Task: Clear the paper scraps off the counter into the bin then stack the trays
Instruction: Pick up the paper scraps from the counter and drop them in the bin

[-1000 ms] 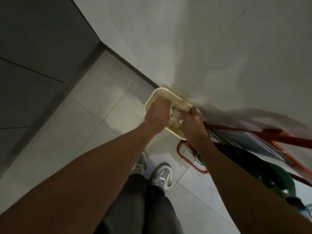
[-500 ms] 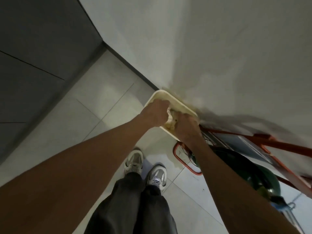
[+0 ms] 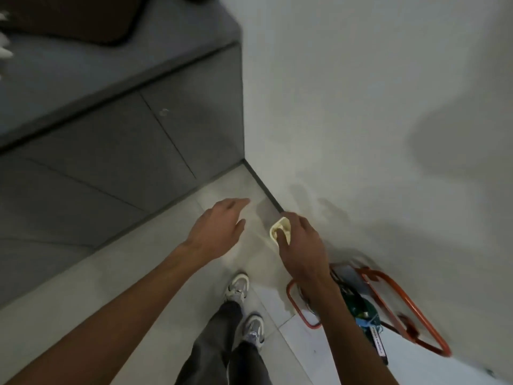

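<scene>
Left hand (image 3: 219,226): out over the floor (image 3: 138,273), palm down, fingers (image 3: 238,202) straight and loosely spread, holding nothing.

Right hand (image 3: 301,245): fingers curled round a cream tray (image 3: 277,226) with the thumb laid across its face. It's up in the air near the wall (image 3: 361,107).

Tray: only a small pale bit pokes out past the hand (the rest is hidden, so I can't tell how it's tilted or if anything's in it). It sits just beside the left hand, not touching it.

Table: grey top (image 3: 83,68) at upper left with a dark mat (image 3: 69,20) on it, grey cupboard fronts (image 3: 125,151) underneath.

Scraps: a few white bits (image 3: 5,52) at the far left edge of the table, well apart from both hands. They're blurry.

Floor stuff: an orange frame (image 3: 402,309) against the wall below the right forearm, with something green (image 3: 361,307) inside it.

Feet: two grey trainers (image 3: 237,287) and dark trousers between the arms.
</scene>
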A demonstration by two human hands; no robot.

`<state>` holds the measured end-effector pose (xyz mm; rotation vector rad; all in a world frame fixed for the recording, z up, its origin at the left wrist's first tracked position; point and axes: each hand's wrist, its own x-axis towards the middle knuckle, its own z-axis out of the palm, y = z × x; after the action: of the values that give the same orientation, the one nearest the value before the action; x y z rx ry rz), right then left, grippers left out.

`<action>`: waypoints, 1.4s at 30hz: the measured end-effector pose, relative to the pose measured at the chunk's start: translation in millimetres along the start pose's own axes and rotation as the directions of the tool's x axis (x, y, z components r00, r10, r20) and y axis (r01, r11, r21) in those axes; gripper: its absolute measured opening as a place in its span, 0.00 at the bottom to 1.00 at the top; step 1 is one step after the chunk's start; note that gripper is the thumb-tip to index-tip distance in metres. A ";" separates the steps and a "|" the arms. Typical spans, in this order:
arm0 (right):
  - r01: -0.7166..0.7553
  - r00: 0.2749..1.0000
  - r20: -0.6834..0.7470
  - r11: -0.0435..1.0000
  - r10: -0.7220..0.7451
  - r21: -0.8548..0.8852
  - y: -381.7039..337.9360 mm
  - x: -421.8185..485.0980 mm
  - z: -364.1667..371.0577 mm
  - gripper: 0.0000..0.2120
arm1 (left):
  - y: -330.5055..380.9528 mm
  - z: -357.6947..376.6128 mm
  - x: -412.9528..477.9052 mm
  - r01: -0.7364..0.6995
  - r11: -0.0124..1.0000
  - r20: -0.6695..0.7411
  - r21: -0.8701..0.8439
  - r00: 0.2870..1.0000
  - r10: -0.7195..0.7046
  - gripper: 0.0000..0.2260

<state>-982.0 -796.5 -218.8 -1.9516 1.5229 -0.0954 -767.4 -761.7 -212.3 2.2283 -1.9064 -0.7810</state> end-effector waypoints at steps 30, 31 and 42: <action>0.592 0.806 -0.064 0.804 -0.589 0.054 -479.8 -147.4 21.5 0.18 | -265.7 -253.8 -420.3 0.365 0.773 -0.526 -0.519 0.575 -0.626 0.14; 0.594 0.804 -0.059 0.802 -0.592 0.056 -486.7 -144.8 28.8 0.18 | -275.3 -256.1 -418.4 0.362 0.769 -0.522 -0.527 0.577 -0.629 0.14; 0.567 0.823 0.026 0.823 -0.568 0.014 -550.9 -50.0 72.4 0.17 | -358.1 -307.7 -309.1 0.230 0.841 -0.582 -0.490 0.631 -0.512 0.08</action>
<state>-502.9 -658.2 31.5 -2.3317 0.8676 -0.3237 -336.3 -469.7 5.3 2.2250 -0.8525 -0.2101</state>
